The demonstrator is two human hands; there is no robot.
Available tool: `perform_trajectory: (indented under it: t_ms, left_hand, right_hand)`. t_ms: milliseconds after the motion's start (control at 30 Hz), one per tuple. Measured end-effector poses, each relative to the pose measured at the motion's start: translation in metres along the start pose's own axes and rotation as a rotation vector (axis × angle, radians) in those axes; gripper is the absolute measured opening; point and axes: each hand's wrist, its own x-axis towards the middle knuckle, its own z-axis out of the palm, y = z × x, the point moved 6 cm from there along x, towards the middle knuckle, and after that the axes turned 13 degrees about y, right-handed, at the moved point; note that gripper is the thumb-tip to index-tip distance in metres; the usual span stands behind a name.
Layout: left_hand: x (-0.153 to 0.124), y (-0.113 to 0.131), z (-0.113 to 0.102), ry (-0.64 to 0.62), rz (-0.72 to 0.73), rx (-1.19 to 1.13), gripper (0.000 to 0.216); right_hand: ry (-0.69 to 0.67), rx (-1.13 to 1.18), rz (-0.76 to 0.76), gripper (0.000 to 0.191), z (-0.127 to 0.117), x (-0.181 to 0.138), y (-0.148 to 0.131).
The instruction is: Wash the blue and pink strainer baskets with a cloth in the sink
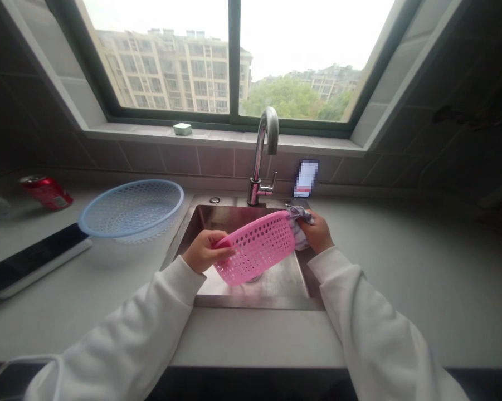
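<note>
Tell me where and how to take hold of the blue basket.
Best, I'd judge, is the right-hand rim of the blue basket, pinched from above and below, coming from the sink side: there the rim stands raised above the counter, while the dark-topped object crowds its left.

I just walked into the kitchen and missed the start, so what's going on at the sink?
A person's left hand grips one end of a pink perforated basket, held tilted over the sink. The right hand holds a patterned cloth at the basket's other end. No water shows coming from the faucet. A light blue basket sits on the counter, left of the sink.
</note>
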Motion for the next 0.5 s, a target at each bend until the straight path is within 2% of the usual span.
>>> perform_trajectory:
  t_ms: [167,300,400,500]
  left_hand:
    - [0.004,-0.009,-0.017,0.166,-0.023,-0.264,0.041]
    - [0.01,-0.014,-0.022,0.256,-0.031,-0.494,0.034]
    - [0.014,-0.013,-0.022,0.293,-0.045,-0.692,0.029]
    - [0.015,-0.012,-0.02,0.334,-0.096,-0.893,0.029]
  right_hand:
    - [0.064,0.125,0.095,0.038,-0.002,0.001,0.01]
    - [0.137,0.199,0.178,0.045,-0.003,0.001,0.02]
    - [0.197,0.211,0.169,0.048,-0.003,-0.001,0.02]
    - [0.277,0.232,0.087,0.048,-0.004,-0.006,0.013]
